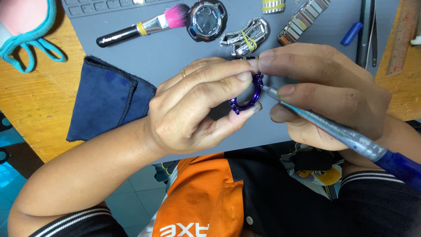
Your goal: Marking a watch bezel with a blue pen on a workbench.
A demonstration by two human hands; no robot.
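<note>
At the centre of the frame a glossy purple watch bezel (247, 97) is pinched on edge by the left hand (197, 105), whose fingers (228, 79) are closed narrowly around its rim, thumb below and forefinger above. The right hand (324, 87) meets it from the right: its forefinger tip is pressed against the top of the bezel, while a slim blue-handled tool (333, 127) is gripped between thumb and remaining fingers, its metal tip set against the bezel's right edge (the exact contact spot is partly hidden by the fingertips). Both hands are held above a grey mat (166, 52) laid on the wooden surface (39, 96).

A folded dark blue cloth (107, 98) is seen at the left of the mat. Along the top of the frame a pink-bristled brush (144, 26), a round black watch case (206, 19) and two metal bracelet pieces (245, 37), bound with yellow bands, are laid out, well apart from the hands. A further steel bracelet strip (302, 19) is seen at the upper right.
</note>
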